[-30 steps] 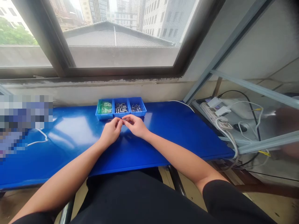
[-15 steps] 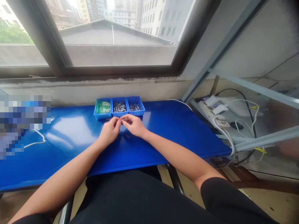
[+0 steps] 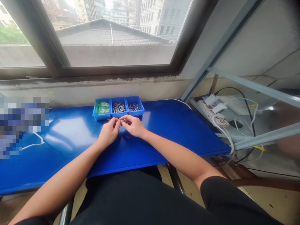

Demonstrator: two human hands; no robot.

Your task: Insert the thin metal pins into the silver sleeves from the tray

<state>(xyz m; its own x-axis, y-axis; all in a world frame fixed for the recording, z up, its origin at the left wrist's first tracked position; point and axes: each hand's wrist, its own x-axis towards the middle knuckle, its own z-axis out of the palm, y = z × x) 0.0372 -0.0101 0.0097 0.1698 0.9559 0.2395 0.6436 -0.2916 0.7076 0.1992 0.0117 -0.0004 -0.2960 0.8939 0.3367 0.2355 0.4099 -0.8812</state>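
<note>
My left hand (image 3: pixel 109 131) and my right hand (image 3: pixel 133 125) meet fingertip to fingertip just above the blue table. Both are closed in a pinch around a small, thin metal part (image 3: pixel 122 120), mostly covered by the fingers. Just beyond them stands a row of joined blue bins. Green plastic and pale pieces fill the left bin (image 3: pixel 102 117). The middle bin (image 3: pixel 119 114) contains short metal cylinders, and the right bin (image 3: pixel 135 113) has thinner dark metal pieces, too small to name.
The blue table (image 3: pixel 187 131) runs along the wall under a window. To the right, a metal rack (image 3: pixel 257 86) carries a power strip (image 3: pixel 212 114) with white chargers and cables. A white cable (image 3: pixel 35 144) lies at the left, beside a pixelated area.
The view has shifted slightly. Both hands keep the same pinch in front of the bins, with only slight finger movement; the small metal part stays between them.
</note>
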